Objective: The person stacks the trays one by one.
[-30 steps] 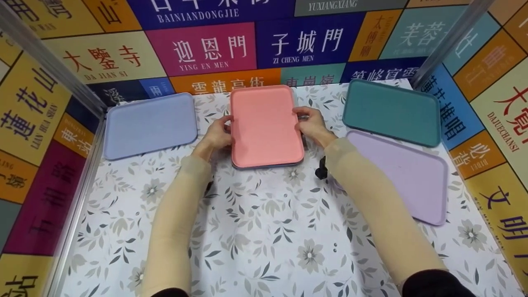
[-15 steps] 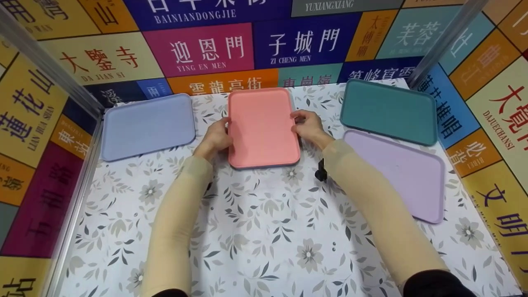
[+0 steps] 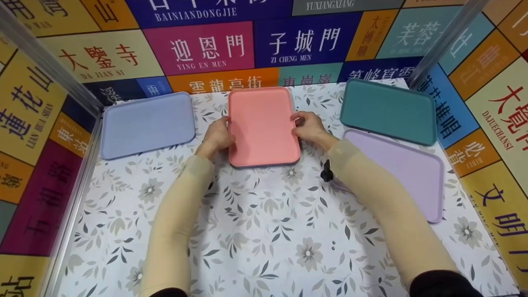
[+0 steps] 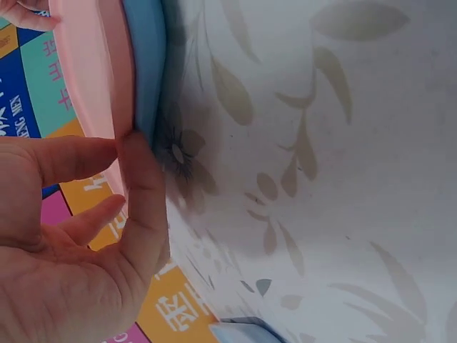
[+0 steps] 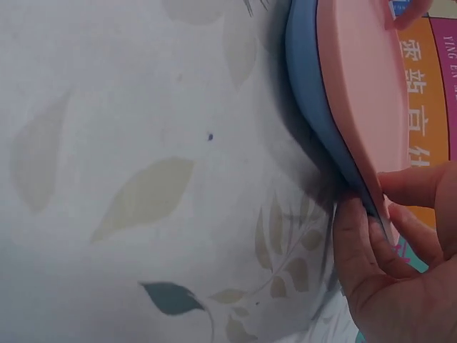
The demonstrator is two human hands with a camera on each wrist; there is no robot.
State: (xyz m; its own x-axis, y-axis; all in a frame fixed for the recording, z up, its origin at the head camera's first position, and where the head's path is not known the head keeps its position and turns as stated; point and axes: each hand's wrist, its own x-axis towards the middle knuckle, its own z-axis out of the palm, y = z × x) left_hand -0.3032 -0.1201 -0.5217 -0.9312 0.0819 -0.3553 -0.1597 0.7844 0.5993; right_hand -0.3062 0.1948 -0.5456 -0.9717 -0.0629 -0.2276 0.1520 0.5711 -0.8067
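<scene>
A pink rectangular tray [image 3: 264, 126] lies on top of a blue tray [image 4: 148, 57] at the back middle of the table; only the blue one's edge shows. My left hand [image 3: 218, 134] pinches the pink tray's left rim between thumb and finger. On the opposite side my right hand [image 3: 310, 127] grips the right rim. Its thumb is on the pink edge and its other fingers [image 5: 351, 236] reach down beside the blue edge in the right wrist view. Both trays sit nearly aligned, short sides facing front and back.
A periwinkle tray [image 3: 148, 126] lies at the back left. At the right, a green tray [image 3: 387, 111] lies behind a lilac tray [image 3: 412, 177], which my right forearm partly covers. Printed panels [image 3: 202, 45] wall the floral-covered table [image 3: 264, 231] at back and sides.
The pink tray has shifted slightly and now covers more of the blue tray's front edge. My hands stay at its two sides, the right fingers slightly repositioned. The other trays lie still.
</scene>
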